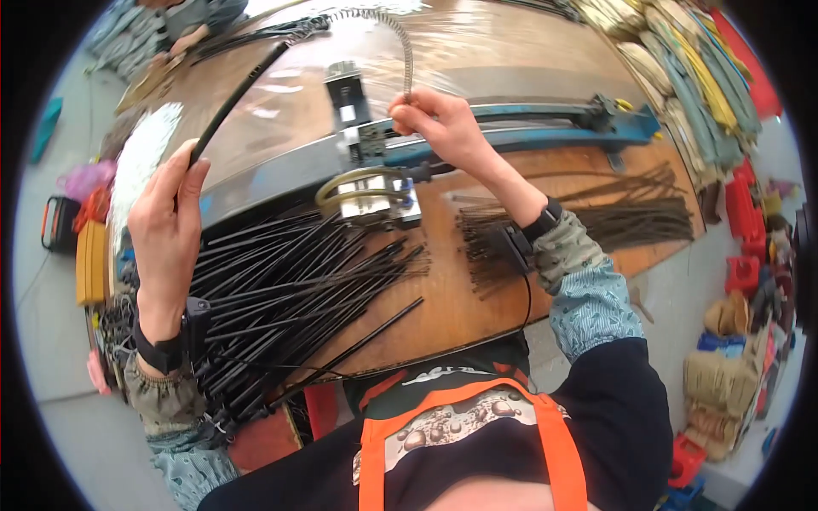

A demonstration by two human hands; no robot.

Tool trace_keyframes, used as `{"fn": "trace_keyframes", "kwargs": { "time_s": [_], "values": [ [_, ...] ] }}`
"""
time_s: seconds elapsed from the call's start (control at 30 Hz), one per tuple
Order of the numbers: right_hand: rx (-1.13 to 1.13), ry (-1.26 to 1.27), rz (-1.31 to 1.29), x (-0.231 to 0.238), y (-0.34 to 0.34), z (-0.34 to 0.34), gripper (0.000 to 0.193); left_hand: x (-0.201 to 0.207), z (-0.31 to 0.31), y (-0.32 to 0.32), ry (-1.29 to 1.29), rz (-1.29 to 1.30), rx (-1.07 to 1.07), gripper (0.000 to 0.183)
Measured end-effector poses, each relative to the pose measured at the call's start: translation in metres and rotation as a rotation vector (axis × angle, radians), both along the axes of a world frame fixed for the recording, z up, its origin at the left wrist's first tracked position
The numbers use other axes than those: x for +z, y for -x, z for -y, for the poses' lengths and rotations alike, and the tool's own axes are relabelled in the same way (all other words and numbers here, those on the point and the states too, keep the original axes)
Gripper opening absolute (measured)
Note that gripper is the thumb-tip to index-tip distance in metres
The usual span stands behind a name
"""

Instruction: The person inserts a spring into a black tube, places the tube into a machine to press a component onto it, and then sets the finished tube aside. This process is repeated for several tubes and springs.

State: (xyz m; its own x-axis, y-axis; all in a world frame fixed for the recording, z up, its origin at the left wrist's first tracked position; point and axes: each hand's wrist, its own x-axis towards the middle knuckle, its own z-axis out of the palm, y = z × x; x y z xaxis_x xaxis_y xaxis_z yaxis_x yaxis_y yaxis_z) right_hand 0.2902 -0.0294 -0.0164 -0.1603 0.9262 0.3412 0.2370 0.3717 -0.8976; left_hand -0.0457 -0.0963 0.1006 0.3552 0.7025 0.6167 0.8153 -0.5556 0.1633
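Note:
My left hand [166, 226] is closed around the lower end of a thin black tube [241, 98], which slants up and to the right. From the tube's upper end a long, thin coil spring [402, 38] bends over in an arch. My right hand [443, 128] pinches the spring's other end between thumb and fingers, above a blue metal rail [528, 136]. Below the arch, between my hands, sits a small metal machine head [375, 200] with a looped yellowish hose. Whether the spring runs on inside the tube is hidden.
Many black tubes [281, 285] lie heaped on the wooden table [452, 294] at the left. Thin brownish rods [630, 213] lie at the right. Stacked cloth bundles [707, 77] stand beyond the right edge, red bins [743, 217] beside them. Another person's sleeve [136, 38] shows at the far left.

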Motion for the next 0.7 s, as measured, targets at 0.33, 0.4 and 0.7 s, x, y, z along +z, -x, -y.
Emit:
{"fn": "trace_keyframes", "kwargs": {
  "time_s": [0.33, 0.4, 0.7],
  "values": [
    [0.250, -0.216, -0.034, 0.012, 0.063, -0.043, 0.012, -0.029, 0.025, 0.071, 0.072, 0.099, 0.173, 0.022],
    [0.258, -0.200, 0.067, 0.011, 0.067, -0.049, 0.011, -0.035, 0.022, 0.073, 0.101, 0.109, 0.191, 0.022],
    [0.259, -0.231, 0.162, 0.016, 0.067, -0.055, 0.010, -0.046, 0.007, 0.073, 0.108, 0.126, 0.194, 0.024]
  ]
}}
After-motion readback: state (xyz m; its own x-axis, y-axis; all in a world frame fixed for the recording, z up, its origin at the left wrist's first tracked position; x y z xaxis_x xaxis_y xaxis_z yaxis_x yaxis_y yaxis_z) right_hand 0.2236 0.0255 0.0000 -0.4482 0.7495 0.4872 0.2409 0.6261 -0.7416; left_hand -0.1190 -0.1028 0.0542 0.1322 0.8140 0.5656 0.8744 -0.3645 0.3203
